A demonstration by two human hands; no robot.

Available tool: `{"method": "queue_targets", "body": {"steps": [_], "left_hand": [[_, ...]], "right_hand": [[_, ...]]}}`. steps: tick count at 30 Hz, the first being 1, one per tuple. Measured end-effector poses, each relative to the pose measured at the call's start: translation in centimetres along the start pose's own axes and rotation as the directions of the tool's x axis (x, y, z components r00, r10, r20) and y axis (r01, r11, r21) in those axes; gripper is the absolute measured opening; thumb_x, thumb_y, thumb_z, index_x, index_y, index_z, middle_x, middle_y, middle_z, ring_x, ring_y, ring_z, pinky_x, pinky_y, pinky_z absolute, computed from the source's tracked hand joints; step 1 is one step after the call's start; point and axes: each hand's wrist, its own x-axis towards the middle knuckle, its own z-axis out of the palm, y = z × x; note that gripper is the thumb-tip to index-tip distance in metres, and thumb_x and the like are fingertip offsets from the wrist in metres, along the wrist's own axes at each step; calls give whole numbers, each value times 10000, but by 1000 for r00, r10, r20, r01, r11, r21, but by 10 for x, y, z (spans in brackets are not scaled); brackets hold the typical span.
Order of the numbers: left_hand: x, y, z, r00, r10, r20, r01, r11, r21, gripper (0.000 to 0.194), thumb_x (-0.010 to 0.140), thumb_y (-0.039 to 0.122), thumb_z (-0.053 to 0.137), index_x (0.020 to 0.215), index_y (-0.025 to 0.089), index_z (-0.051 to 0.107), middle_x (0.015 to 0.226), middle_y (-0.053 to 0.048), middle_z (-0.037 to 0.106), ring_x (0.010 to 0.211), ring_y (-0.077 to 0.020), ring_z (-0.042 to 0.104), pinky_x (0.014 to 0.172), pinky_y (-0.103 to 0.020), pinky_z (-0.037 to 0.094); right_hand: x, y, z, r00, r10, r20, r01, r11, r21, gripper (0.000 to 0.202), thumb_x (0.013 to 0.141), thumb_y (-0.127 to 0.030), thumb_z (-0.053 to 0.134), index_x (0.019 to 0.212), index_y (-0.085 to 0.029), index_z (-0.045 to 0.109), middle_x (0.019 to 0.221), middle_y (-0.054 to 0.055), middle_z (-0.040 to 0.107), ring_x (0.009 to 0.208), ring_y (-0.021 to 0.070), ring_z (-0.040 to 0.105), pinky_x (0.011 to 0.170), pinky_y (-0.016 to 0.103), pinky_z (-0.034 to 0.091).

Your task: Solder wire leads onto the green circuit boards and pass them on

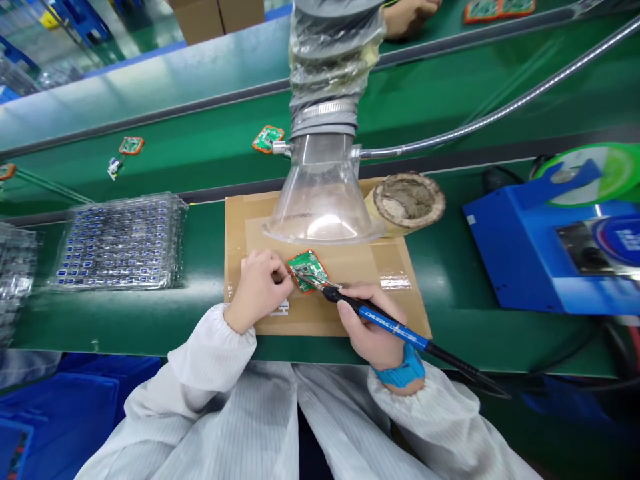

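In my right hand (373,327) is a soldering iron (383,319) with a blue and black handle, its tip over a small green circuit board (309,261) edged in orange. The board lies on a cardboard sheet (327,313). At the board's left edge, my left hand (263,287) is closed in a pinch; whatever its fingertips hold is too small to make out. A small white part (281,308) lies below those fingers, partly covered. Above the board hangs a clear fume hood (325,200).
A worn round pot (407,200) stands behind the cardboard. Clear trays of blue parts (115,243) sit left, and a blue machine (530,247) right. Other boards (269,138) lie on the green belt (200,147). Another person's hand (407,17) shows at the top.
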Motion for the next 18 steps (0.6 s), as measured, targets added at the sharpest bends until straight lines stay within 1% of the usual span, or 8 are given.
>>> {"method": "queue_targets", "body": {"steps": [4,8,13,18], "left_hand": [[1,1,-1,1000,-1,9,1,1000,5,196,800,133,672,635,173,574,865,-16,666,933,-211,538,872,-400,338],[1,2,-2,1000,-8,13,8,1000,4,193,798,131,673,634,174,579,869,-19,668,933,-214,539,874,-404,342],[0,3,-3,1000,-15,18,15,1000,-3,190,788,118,678,636,177,579,868,-16,666,940,-217,545,881,-413,347],[1,4,-3,1000,-18,22,18,1000,-8,197,787,121,679,628,178,578,867,-16,667,946,-221,549,875,-416,348]], "right_hand": [[2,0,0,1000,-13,10,13,1000,4,68,878,-221,704,933,-243,672,854,0,740,755,172,730,681,272,569],[0,2,-1,1000,-16,-6,16,1000,19,71,881,-215,699,943,-242,677,859,3,740,759,174,728,685,278,568],[-1,3,-1,1000,-8,9,8,1000,-3,74,874,-226,713,936,-244,678,861,4,738,758,175,723,686,281,557],[-1,2,-1,1000,-14,8,14,1000,18,90,873,-218,710,951,-246,675,864,0,733,768,169,723,706,276,565]]}}
